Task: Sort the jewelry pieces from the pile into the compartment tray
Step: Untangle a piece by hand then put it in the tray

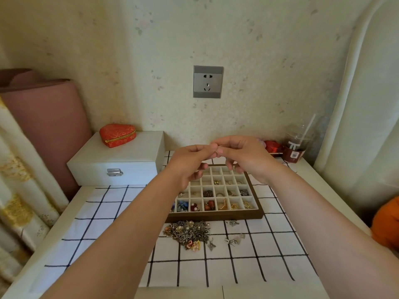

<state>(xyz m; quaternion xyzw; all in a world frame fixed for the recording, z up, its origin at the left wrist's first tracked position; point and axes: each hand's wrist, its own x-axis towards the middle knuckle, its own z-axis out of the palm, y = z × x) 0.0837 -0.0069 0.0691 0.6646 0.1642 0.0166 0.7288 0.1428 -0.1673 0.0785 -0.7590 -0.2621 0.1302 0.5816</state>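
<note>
Fingertips [212, 147] of both hands meet in the air above the far end of the tray [216, 217]. Left hand [190, 162] and right hand [246, 157]: thumb and forefinger pressed together at the meeting point, other fingers curled under. Can't tell whether a piece is pinched between them; anything there is too small to see.

Jewelry pile [187, 231] sits on the checked cloth [216, 266], just beside the tray's near rim. A few loose pieces [234, 239] lie to its right, apart from the heap.

Obstructions: left forearm crosses the tray's left columns and the pile's left edge. Both hands hide the far rows.

Orientation: tray lies flat and open side up, near rim running left-right and dipping slightly to the right. Visible near rows hold small pieces, one sort per compartment. Pile's long axis also runs left-right, parallel to that rim.

Around:
- white box [121, 156] with a metal clasp, left of the tray, with a red heart-shaped pouch [117, 134] on its lid
- wall socket [208, 82] straight ahead
- plastic cup [296, 145] with a straw at the far right corner, with a small red box [272, 146] beside it
- pink roll [49, 117] against the wall at left
</note>
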